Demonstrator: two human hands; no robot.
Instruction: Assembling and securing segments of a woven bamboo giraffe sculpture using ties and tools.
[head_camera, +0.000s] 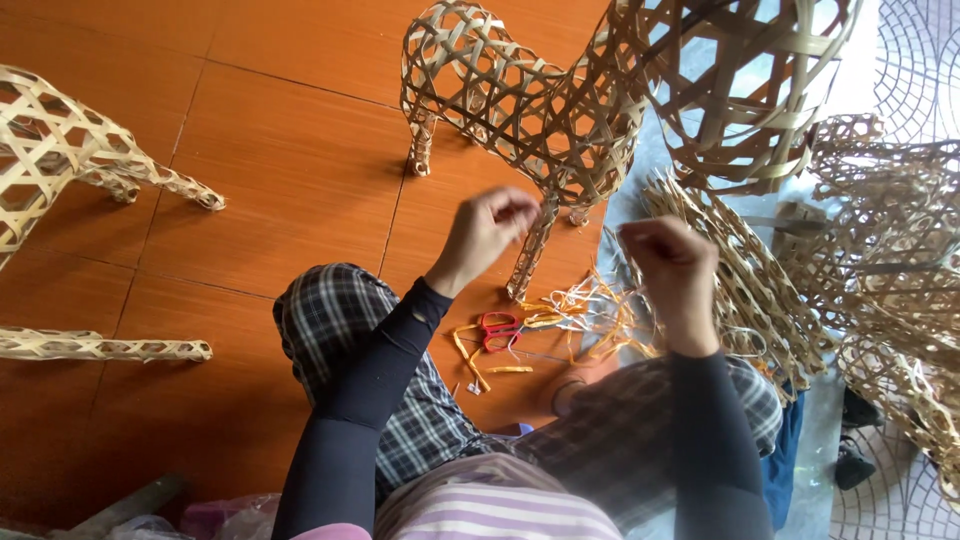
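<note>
While both hands work close to the woven frame (520, 110), head view shows the left hand (487, 232) curled, fingertips pressed together just beside the frame's front leg (530, 255); whether it pinches a strip cannot be told, motion blur hides it. Right hand (672, 268) is closed in a loose fist near the flat lattice (740, 280), grip contents likewise not visible. Frame stands upright on the tile floor (280, 150), w/ the leg just above a litter of cut strips (590, 315) and red scissors (498, 330) between the knees. Risks, as judged: a hard tug at the leg could tip the light frame or kink a strip; loose offcuts may snag the hands or hide the scissors; blades lie near a bare foot (580, 385), so a shift of the legs could bring contact.
</note>
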